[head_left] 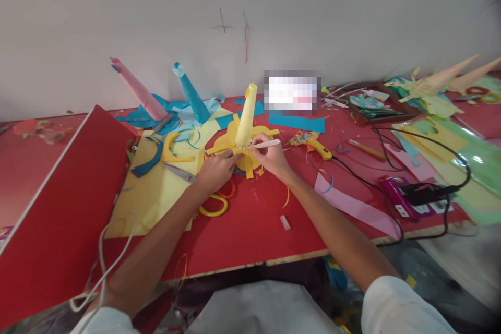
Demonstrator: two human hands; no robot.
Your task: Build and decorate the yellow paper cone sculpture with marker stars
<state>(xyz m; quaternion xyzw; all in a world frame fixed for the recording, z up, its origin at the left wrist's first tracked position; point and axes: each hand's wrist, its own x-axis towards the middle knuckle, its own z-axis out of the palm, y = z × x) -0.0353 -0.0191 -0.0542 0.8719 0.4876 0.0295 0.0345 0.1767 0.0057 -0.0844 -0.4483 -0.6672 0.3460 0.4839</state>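
Note:
A pale yellow paper cone (246, 120) stands upright on a darker yellow paper cutout (223, 141) with rounded lobes and strips. My left hand (218, 171) holds the cutout at its near left side, fingers bent together close to the cone's foot; its fingertips are partly hidden. In my right hand (270, 156) is a slim white pen (268, 143), pinched with its tip at the base of the cone. Small dark marks show around that base. Scissors (214, 204) with red and yellow handles lie partly under my left hand.
A yellow glue gun (311, 143) lies right of the cutout, its cord running to a purple power box (407, 203). Blue (191, 94) and pink (141, 91) paper cones stand at the back left. A red board (66, 219) leans at left. A pixelated rectangle (293, 93) is against the wall.

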